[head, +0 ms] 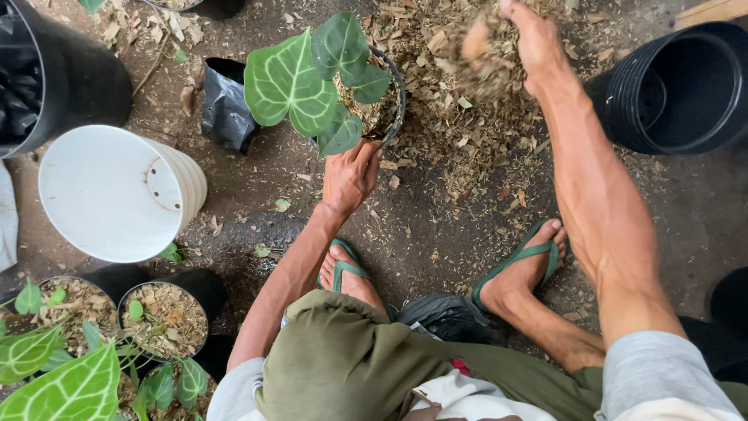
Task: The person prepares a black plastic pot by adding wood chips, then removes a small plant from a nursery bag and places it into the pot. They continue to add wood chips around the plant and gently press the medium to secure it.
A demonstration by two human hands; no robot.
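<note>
Crouched, your left hand (350, 176) grips the potted plant's (312, 78) rim; your right hand (523, 35) clutches a fistful of wood chips (487, 62).

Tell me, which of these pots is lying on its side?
The white pot at left, tipped over with its holed base showing. The black stacked pots and the plant's pot stand upright.

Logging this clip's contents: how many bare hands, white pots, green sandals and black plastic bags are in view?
Bare hands: 2
White pot: 1
Green sandals: 2
Black plastic bags: 2
Total: 7
</note>
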